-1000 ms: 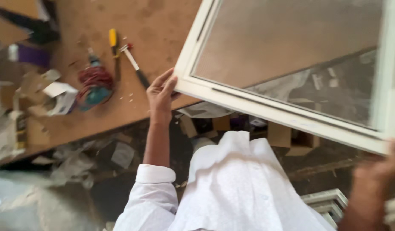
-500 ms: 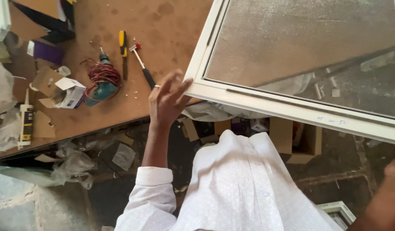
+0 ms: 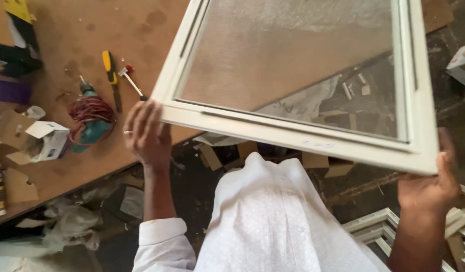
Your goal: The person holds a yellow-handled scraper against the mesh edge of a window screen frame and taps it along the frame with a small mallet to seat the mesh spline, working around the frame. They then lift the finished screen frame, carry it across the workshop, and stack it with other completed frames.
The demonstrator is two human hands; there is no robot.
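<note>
The left hand [image 3: 147, 133] is gripping the near-left corner of a white-framed mesh screen [image 3: 298, 75], its fingers [image 3: 142, 118] curling up against the frame. The right hand [image 3: 431, 186] is clasping the near-right corner from beneath. The screen is hanging tilted above the brown worktop [image 3: 66, 30]. A yellow-handled screwdriver [image 3: 110, 75] is lying just beyond the left fingers.

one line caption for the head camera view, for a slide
Both hands, left and right, hold a white-framed mesh window screen over a brown workbench with hand tools.
</note>
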